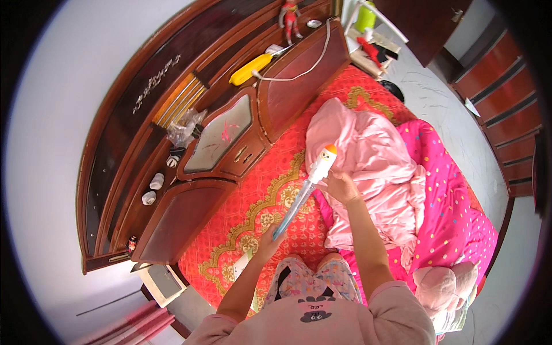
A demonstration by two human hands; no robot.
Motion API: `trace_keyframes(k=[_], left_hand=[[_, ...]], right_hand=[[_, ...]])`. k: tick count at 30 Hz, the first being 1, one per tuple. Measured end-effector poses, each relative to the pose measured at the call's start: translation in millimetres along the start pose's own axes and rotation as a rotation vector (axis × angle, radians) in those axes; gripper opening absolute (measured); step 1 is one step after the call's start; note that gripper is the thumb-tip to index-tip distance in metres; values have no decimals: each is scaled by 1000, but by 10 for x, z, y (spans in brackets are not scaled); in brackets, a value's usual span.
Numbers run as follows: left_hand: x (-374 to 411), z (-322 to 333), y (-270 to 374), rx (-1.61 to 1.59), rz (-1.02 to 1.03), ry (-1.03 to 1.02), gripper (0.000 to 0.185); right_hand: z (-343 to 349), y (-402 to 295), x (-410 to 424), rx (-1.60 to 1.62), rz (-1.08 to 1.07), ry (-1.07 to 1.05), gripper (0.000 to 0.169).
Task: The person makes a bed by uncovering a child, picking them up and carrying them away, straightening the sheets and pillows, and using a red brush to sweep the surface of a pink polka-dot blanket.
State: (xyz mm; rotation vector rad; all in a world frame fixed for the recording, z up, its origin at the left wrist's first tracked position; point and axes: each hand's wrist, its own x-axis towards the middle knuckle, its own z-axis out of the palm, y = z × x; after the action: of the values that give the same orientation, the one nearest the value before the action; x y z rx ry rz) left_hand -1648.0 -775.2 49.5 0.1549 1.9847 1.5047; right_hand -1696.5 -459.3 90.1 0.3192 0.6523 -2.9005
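Observation:
My left hand (271, 242) grips the blue lower end of a toy wand (297, 205). The wand slants up and to the right above the bed. Its shaft is clear and bluish, and its white rocket-like head (321, 167) has an orange tip and a small cartoon face. My right hand (340, 186) is at the base of that head, thumb and fingers around its right side; some fingertips are hidden behind it. Beneath the wand lies a red bedsheet (297, 228) with gold patterns. A crumpled pink satin quilt (371, 151) lies beyond my right hand.
A wooden headboard (284, 99) with a mirror (220, 133) stands to the left. On its ledge are a yellow object (251, 69), a plastic bag (185, 127) and a red figure (290, 21). A polka-dot quilt (448, 198) and a pink plush item (435, 286) lie right.

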Motion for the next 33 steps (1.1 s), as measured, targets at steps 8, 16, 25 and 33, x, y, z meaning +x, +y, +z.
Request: trace_keyframes(k=[8,16,25,33], left_hand=[[113,812,1392,-176,-85,-473,26],[272,1286,1708,346,106,-166,27],[225,1551,1768,609,171,-41,30],[283,1851,1737,738,136,30,25]], right_hand=[[938,-984,-691,-151,-364,-100,36],[966,-1224,-1119,-137,-612,93,30],[690,-1296,-1264,-24,-715,300,21],[305,-1407,-1226,-98,-640,542,22]])
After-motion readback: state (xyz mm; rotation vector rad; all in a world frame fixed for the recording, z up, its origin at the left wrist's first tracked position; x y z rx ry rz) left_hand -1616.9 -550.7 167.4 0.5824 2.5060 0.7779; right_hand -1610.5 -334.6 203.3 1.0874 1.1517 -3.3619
